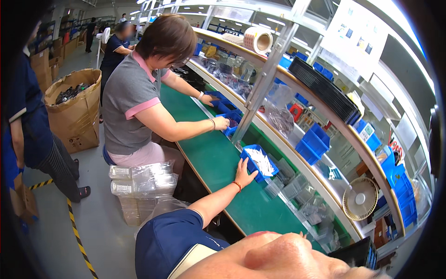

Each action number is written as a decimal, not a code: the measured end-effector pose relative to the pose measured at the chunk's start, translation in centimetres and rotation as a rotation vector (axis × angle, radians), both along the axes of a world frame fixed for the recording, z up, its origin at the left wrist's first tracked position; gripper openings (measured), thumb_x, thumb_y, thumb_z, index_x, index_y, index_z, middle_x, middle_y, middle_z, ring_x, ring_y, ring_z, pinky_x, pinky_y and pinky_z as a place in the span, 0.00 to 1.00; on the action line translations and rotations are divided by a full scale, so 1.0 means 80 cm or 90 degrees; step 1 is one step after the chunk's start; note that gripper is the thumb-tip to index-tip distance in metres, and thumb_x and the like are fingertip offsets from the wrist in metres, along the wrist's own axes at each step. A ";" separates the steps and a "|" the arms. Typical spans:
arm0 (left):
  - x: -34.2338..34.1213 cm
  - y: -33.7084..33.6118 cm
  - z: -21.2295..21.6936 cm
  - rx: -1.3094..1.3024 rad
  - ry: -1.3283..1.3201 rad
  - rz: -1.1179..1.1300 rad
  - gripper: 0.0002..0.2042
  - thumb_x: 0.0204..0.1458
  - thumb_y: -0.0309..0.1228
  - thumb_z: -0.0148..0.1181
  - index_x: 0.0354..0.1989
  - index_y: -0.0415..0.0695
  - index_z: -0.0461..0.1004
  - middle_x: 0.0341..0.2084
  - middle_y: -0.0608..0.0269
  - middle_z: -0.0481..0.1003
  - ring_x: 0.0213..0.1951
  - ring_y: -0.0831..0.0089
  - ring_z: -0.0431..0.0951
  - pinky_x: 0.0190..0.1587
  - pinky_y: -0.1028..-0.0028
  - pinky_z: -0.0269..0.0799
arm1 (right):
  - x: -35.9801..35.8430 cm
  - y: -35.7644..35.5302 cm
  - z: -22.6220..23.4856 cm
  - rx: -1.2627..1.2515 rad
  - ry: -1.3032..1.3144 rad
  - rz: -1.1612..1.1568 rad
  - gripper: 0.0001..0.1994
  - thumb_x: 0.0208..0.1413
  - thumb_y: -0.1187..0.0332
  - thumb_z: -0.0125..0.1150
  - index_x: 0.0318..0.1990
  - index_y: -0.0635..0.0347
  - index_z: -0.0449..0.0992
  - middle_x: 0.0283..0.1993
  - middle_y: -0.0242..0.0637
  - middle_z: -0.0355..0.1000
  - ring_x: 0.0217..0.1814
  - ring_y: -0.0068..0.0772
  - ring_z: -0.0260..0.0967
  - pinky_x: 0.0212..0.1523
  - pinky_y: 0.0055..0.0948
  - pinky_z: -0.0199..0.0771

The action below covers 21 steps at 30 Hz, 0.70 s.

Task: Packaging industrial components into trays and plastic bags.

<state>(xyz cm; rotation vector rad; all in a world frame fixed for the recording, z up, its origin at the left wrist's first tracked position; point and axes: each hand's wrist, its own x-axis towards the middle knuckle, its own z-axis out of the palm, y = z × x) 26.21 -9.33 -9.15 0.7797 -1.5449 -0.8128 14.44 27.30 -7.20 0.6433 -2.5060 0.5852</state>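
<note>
My left hand (245, 175) grips the near left corner of a blue plastic bin (251, 163), with fingers and thumb spread along its sides. Inside the bin lies a heap of small white slips or pieces (261, 161); their exact kind is too small to make out. The bin stands on a green work surface (246, 204) by its far edge. Of my right hand (302, 235) only what look like fingertips show, low in the view near the bench; the rest is hidden, and whether they hold anything cannot be seen.
A co-worker (139, 93) sits to the left, both hands at other blue bins (227, 108). Clear plastic trays (297, 188) line the far side of the bench. Above are a shelf with a label roll (258, 40), black stacked trays (325, 88) and a fan (360, 198). Wrapped clear packs (141, 181) stand at left.
</note>
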 end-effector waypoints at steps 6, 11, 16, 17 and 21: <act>0.000 -0.005 0.001 -0.028 -0.047 0.034 0.40 0.40 0.43 0.65 0.60 0.39 0.53 0.57 0.38 0.52 0.59 0.47 0.54 0.60 0.60 0.53 | 0.072 -0.043 -0.005 -0.024 0.003 0.342 0.24 0.46 0.65 0.61 0.49 0.67 0.65 0.54 0.59 0.59 0.58 0.58 0.55 0.58 0.45 0.55; -0.001 -0.005 -0.002 -0.032 -0.072 0.021 0.41 0.40 0.44 0.65 0.61 0.43 0.51 0.59 0.40 0.50 0.59 0.46 0.53 0.60 0.58 0.52 | 0.169 -0.083 0.018 0.096 0.034 0.463 0.24 0.47 0.58 0.60 0.48 0.65 0.67 0.54 0.55 0.61 0.59 0.56 0.54 0.57 0.51 0.54; -0.006 0.002 0.005 -0.029 -0.097 0.005 0.40 0.41 0.43 0.64 0.61 0.43 0.51 0.58 0.40 0.50 0.59 0.47 0.54 0.60 0.59 0.53 | 0.188 -0.089 0.017 0.121 0.019 0.711 0.22 0.42 0.63 0.63 0.45 0.62 0.69 0.52 0.50 0.63 0.58 0.51 0.57 0.56 0.48 0.56; -0.006 0.002 0.004 -0.034 -0.095 0.011 0.39 0.41 0.44 0.64 0.61 0.43 0.51 0.58 0.40 0.50 0.59 0.47 0.54 0.60 0.59 0.53 | 0.200 -0.088 -0.001 0.097 0.072 0.830 0.22 0.37 0.66 0.65 0.43 0.61 0.70 0.51 0.47 0.64 0.58 0.48 0.58 0.56 0.47 0.57; 0.002 0.001 0.004 0.008 -0.057 0.017 0.37 0.42 0.44 0.64 0.59 0.43 0.55 0.57 0.42 0.54 0.59 0.50 0.56 0.59 0.62 0.56 | 0.232 -0.080 -0.156 0.096 -0.322 1.115 0.15 0.47 0.64 0.56 0.43 0.57 0.72 0.48 0.45 0.67 0.57 0.45 0.60 0.57 0.43 0.57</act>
